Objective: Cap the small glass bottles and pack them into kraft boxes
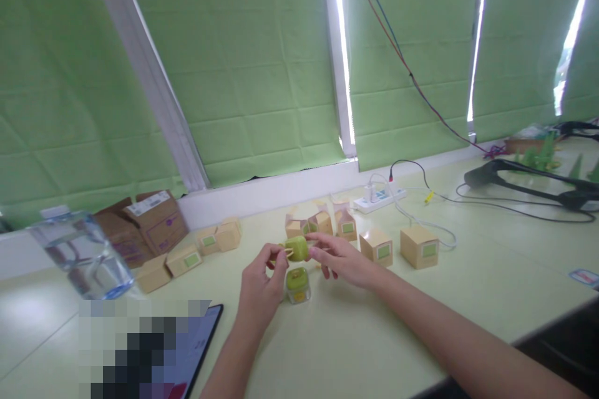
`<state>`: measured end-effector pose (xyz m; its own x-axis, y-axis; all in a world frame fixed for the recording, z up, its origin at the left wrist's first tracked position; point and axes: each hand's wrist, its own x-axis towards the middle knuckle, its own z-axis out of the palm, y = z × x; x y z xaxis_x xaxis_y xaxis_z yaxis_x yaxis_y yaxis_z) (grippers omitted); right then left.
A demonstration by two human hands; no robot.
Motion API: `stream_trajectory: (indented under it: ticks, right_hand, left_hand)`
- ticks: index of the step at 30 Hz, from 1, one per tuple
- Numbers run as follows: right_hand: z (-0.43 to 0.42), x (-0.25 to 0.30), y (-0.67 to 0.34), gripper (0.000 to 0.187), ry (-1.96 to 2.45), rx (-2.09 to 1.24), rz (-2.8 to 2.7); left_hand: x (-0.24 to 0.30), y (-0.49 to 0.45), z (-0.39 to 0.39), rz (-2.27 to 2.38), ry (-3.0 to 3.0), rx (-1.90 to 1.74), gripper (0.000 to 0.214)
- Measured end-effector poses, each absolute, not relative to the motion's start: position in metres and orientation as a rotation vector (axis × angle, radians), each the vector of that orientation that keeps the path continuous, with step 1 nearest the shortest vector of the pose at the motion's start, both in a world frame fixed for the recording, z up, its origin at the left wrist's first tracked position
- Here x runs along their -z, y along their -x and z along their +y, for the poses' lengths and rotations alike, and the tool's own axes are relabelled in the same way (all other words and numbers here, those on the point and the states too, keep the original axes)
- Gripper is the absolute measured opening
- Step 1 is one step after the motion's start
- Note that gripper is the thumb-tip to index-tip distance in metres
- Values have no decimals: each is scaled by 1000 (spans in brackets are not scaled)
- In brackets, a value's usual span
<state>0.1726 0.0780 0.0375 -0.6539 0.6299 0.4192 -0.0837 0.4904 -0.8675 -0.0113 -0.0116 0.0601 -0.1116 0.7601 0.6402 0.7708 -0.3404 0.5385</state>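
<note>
Both my hands meet above the table and hold a small green round item (pixel 296 248) between them. My left hand (pixel 260 287) pinches its left side with closed fingers. My right hand (pixel 340 258) grips its right side with thumb and fingers. Just below, on the table, stands a small clear jar with a green lid (pixel 298 285). Behind the hands are several small tan boxes with green labels, some open (pixel 321 222), some closed (pixel 376 245) (pixel 420 247).
More tan boxes (pixel 184 259) and a brown carton (pixel 148 219) lie at the left. A clear plastic container (pixel 84 253) stands far left, a tablet (pixel 189 349) near me. A power strip (pixel 379 199) with cables and a black stand (pixel 528 178) are at the right.
</note>
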Motion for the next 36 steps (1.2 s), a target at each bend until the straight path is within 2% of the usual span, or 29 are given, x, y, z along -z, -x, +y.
stream_trajectory:
  ticks: [10,14,20,24,26,29,32,36]
  right_hand:
    - [79,-34,-169,54,522,-1163,-1953]
    - [81,-31,-169,55,591,-1073,-1966]
    - [80,-32,-171,53,627,-1031,-1943]
    - [78,-34,-171,51,621,-1011,-1940]
    - [77,-35,-171,51,618,-1002,-1940]
    - [77,-37,-171,52,600,-982,-1938]
    - [75,-39,-172,53,553,-981,-1964]
    - [69,-44,-173,55,466,-981,-2023]
  left_hand:
    - [-66,28,-9,-1950,2113,1373,28]
    - [-66,50,-12,-2079,2087,1127,20]
    - [-57,55,-26,-2173,2438,745,49]
    - [-51,53,-25,-2174,2409,725,31]
    - [-52,56,-21,-2188,2297,780,27]
    - [-57,60,-14,-2154,2123,1030,39]
    - [-65,55,-11,-2127,2007,1528,52]
    - [-73,33,-13,-2069,1998,2167,53]
